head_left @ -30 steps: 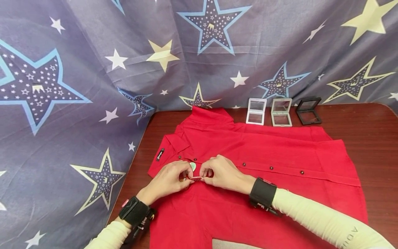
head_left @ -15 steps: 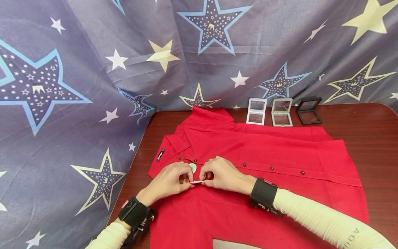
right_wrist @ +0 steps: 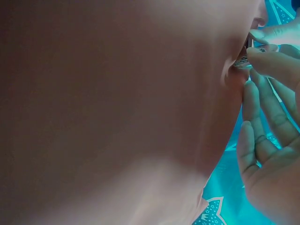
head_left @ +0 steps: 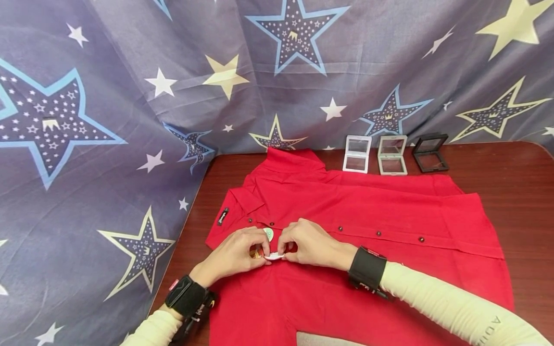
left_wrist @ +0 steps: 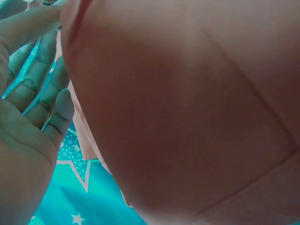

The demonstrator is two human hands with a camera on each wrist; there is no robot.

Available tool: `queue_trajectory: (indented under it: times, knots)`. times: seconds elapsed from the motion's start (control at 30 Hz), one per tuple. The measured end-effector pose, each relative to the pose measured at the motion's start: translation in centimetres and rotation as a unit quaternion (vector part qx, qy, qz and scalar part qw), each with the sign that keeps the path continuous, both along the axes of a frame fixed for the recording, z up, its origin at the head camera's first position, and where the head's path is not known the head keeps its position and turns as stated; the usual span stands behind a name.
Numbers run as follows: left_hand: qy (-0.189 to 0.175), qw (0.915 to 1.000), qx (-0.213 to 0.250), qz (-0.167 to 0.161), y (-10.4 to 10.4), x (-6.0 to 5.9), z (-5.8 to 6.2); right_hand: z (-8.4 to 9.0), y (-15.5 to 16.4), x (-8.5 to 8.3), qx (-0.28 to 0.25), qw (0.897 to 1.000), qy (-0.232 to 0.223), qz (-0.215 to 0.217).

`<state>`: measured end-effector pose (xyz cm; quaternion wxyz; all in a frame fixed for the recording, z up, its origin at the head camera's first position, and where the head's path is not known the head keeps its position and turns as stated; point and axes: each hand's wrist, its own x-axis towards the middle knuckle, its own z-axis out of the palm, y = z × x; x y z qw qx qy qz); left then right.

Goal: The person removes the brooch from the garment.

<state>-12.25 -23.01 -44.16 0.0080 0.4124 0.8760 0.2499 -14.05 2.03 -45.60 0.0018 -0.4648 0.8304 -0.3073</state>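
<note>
A red button-up shirt (head_left: 368, 206) lies spread on the table. On its front, between both hands, is a small badge (head_left: 274, 256), tilted so that a white side shows in the head view. My left hand (head_left: 237, 249) pinches the badge's left edge with thumb and forefinger. From the other side my right hand (head_left: 313, 242) pinches it too; its fingertips and the badge's lettered rim (right_wrist: 242, 61) appear in the right wrist view. A pale green round badge (head_left: 269, 234) sits on the shirt just above. An orange-gold round thing (head_left: 256, 253) is partly hidden by my left hand.
Three small open display frames, white (head_left: 357, 154), pale grey (head_left: 392, 154) and black (head_left: 430, 153), stand at the back of the brown table (head_left: 510, 192). A star-patterned cloth (head_left: 182, 53) hangs behind and to the left.
The badge has turned between my fingers, from a thin reddish edge to its white side. Both hands have shifted very slightly toward the front and keep their hold.
</note>
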Motion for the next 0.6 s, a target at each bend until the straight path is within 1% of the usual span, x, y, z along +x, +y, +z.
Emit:
queue_trajectory:
  times: [0.13, 0.33, 0.43, 0.6]
  knots:
    - [0.001, 1.0, 0.001, -0.002, -0.15, -0.08, -0.2, -0.02, 0.01, -0.03, 0.007, 1.0, 0.009, 0.008]
    - [0.003, 1.0, -0.005, 0.0, -0.52, -0.18, -0.43, -0.02, 0.04, 0.03, 0.022, 0.999, 0.04, 0.018]
    - [0.005, 1.0, -0.004, -0.003, -0.58, -0.21, -0.48, 0.09, 0.04, 0.24, 0.029, 0.997, 0.071, 0.024]
    - [0.014, 0.9999, -0.007, -0.007, -0.48, -0.26, -0.49, 0.3, -0.12, 0.58, 0.036, 0.99, 0.13, 0.043]
